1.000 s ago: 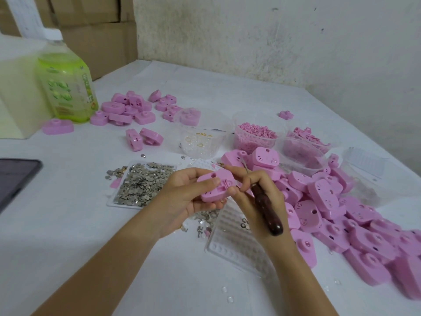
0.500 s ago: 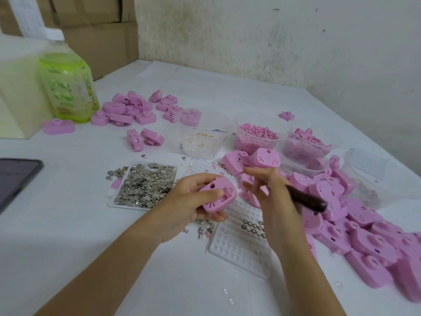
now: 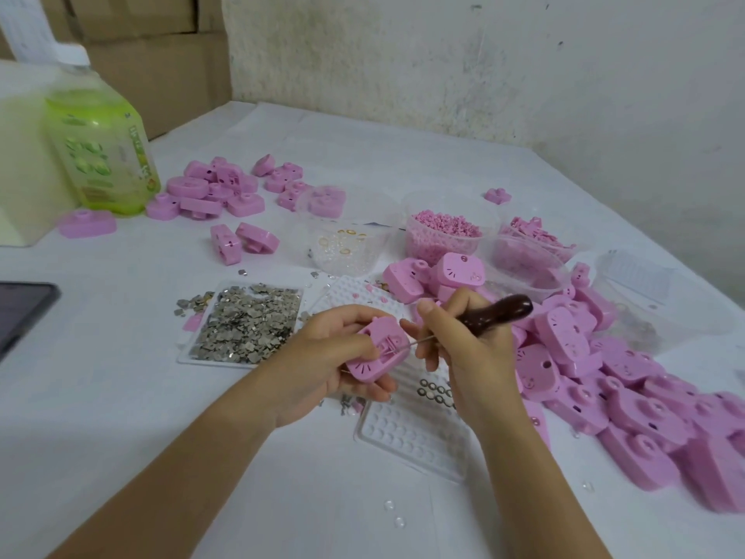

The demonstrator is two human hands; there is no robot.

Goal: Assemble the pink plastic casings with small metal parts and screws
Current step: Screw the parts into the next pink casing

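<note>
Above the white-clothed table (image 3: 121, 417), the left hand (image 3: 318, 357) grips a pink plastic casing (image 3: 373, 359). The right hand (image 3: 471, 349), clutching a dark wooden-handled pick (image 3: 500, 312), has just swung its thin tip into the casing's slot, probably seating a metal part.

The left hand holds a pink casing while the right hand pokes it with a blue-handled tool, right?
Not quite: the head view shows the tool handle is dark brown, not blue. Otherwise yes, the left hand holds the pink casing and the right hand pokes it with that tool.
</note>
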